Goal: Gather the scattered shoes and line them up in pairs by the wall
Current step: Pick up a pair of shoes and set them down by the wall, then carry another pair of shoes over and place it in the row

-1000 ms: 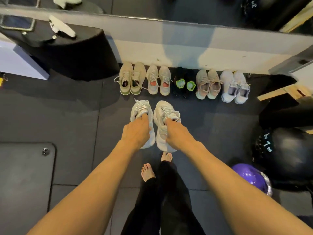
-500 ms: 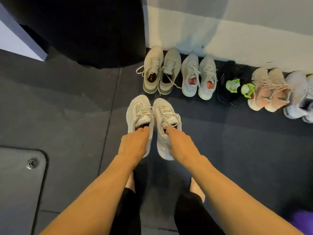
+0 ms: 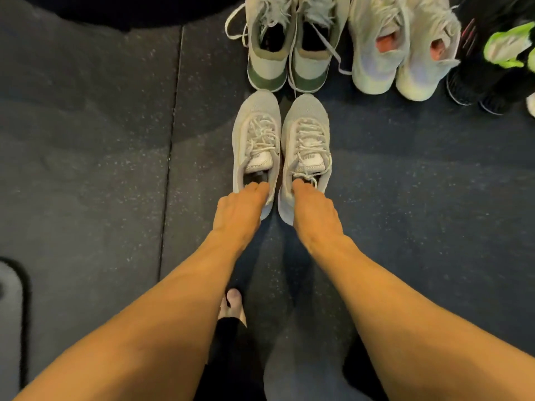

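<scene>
The left hand (image 3: 240, 212) grips the left white sneaker (image 3: 256, 131) at its heel collar, its fingers (image 3: 257, 188) hooked down into the opening; the right hand (image 3: 312, 209) holds the right white sneaker (image 3: 307, 134) the same way, fingertips tucked inside the collar beside a loose lace; the two sneakers lie side by side, nearly touching, toes pointing at the row of shoes; whether their soles rest on the dark speckled floor (image 3: 101, 169) I cannot tell; their toes sit just short of the heels of the green-heeled pair (image 3: 286, 62); to the right of that stand the pale pair with pink lining (image 3: 402, 53) and the black pair with neon green tongues (image 3: 492, 68); a bare foot (image 3: 231, 308) shows between the forearms.
</scene>
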Action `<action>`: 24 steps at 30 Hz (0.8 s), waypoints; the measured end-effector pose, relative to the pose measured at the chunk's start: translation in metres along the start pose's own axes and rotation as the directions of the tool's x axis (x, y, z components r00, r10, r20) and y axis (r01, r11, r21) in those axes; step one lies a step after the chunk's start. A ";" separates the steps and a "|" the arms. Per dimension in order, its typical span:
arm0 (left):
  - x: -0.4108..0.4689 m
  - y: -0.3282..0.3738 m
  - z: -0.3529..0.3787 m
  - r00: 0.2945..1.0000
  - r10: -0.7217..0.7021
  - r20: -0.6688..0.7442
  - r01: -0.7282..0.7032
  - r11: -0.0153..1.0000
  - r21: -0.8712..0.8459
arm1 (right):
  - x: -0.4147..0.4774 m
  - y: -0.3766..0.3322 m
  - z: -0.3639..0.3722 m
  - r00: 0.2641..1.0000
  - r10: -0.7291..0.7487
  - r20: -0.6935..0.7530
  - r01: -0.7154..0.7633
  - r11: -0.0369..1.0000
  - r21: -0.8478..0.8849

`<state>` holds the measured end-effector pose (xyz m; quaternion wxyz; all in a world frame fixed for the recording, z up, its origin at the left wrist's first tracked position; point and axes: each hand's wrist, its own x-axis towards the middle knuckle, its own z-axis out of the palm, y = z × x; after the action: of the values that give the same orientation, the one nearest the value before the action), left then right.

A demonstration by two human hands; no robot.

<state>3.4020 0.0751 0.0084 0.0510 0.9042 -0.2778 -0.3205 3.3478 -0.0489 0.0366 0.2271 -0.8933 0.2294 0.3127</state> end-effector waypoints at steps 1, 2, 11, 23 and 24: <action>0.000 0.000 0.004 1.000 -0.011 0.018 0.011 1.000 0.004 | 0.002 0.002 0.004 0.998 -0.018 0.061 0.020 0.999 -0.030; -0.001 0.001 0.006 0.999 -0.017 0.042 0.017 1.000 0.002 | 0.001 0.004 0.006 0.993 -0.034 0.115 0.041 0.998 -0.058; -0.038 0.062 -0.093 0.982 -0.191 0.000 0.191 0.978 -0.079 | -0.061 -0.018 -0.095 0.996 -0.019 -0.093 0.037 0.980 0.198; -0.185 0.275 -0.480 0.866 0.087 -0.492 -0.225 0.947 -0.229 | -0.305 -0.049 -0.466 0.773 -0.041 -0.633 0.308 0.897 0.317; -0.204 0.297 -0.509 0.833 0.130 -0.537 -0.280 0.937 -0.208 | -0.331 -0.045 -0.495 0.733 -0.047 -0.679 0.329 0.898 0.292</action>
<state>3.4417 -0.1096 0.6028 0.2844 0.9049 -0.3021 -0.0952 3.3657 -0.1966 0.6146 0.3374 -0.8998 0.2585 -0.0984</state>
